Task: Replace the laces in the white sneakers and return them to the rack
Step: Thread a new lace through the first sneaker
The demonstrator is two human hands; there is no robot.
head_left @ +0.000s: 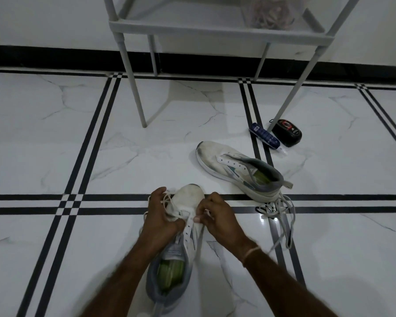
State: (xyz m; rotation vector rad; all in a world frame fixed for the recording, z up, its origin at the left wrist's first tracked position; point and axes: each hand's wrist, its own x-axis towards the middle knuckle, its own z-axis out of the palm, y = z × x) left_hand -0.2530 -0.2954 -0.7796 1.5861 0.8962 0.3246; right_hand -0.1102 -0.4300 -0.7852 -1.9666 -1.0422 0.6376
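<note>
The light is dim and cool, casting a bluish tint over the glossy white marble-patterned floor tiles [55, 133]. Just nearer than the heel of the laceless white mesh sneaker with a grey collar [215, 156], one small hard glare spot shines. Beyond that sneaker, a faint soft shadow lies under the pale grey tube-legged rack [215, 27]. Left of it and nearer, the left hand [162, 216], the right hand [217, 216] and the flat white lace [201, 241] they pinch are slightly motion-blurred. Farther out, toward the frame edges, the black floor stripes [32, 197] bow.

Both forearms [284, 280] bare up to frame edge, left hand [162, 216] and right hand [217, 216] bare too, one worn item: thin pale thread band [252, 252] wrapped round right wrist, just behind the hand.
</note>
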